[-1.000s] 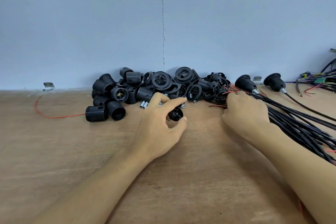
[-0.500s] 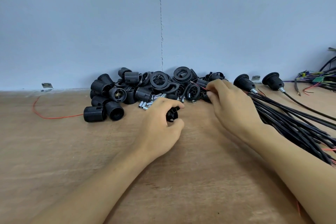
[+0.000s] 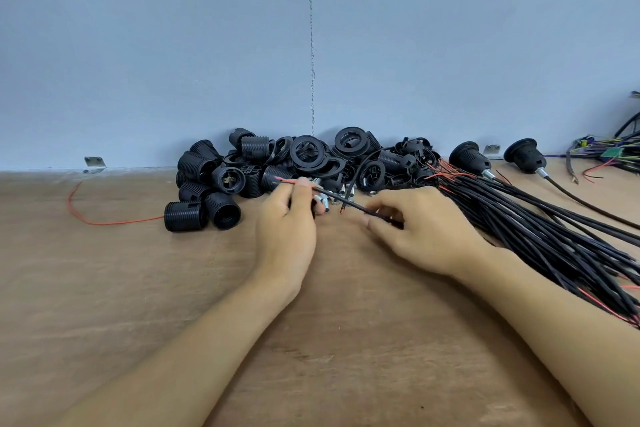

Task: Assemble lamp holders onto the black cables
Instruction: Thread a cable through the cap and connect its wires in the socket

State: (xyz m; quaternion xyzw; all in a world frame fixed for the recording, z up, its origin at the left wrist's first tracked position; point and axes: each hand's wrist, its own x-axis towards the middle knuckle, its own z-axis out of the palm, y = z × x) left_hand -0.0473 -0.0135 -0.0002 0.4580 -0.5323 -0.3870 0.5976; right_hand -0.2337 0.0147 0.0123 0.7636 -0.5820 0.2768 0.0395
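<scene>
The wooden worktop point(image 3: 104, 288) and the blue wall behind it had not changed. The bundle of black cables point(image 3: 540, 232) lay fanned down the right of the frame as it had a second earlier, its red-tipped ends toward the pile of lamp holder parts point(image 3: 304, 159) heaped at centre against the wall.

The change was in the hands. The right hand point(image 3: 422, 229), which a second ago rested on the bundle's ends, had come left to the middle of the frame, and its grip was pinched on a single black cable point(image 3: 349, 203) drawn out of the bundle. That cable ran up and left from its fingers to the left hand point(image 3: 287, 229). The left hand sat just below the pile, its grip curled round a small black holder part point(image 3: 313, 209), of which only dark slivers showed between the fingers.

One red lead point(image 3: 285, 180) of the cable now stuck out past the left thumb at the pile's edge, and the other lead point(image 3: 342, 210) hung loose between the hands. By my reading, picking was over and threading had begun: one cable met one holder part, though whether the lead had passed through the part's hole could not be told
</scene>
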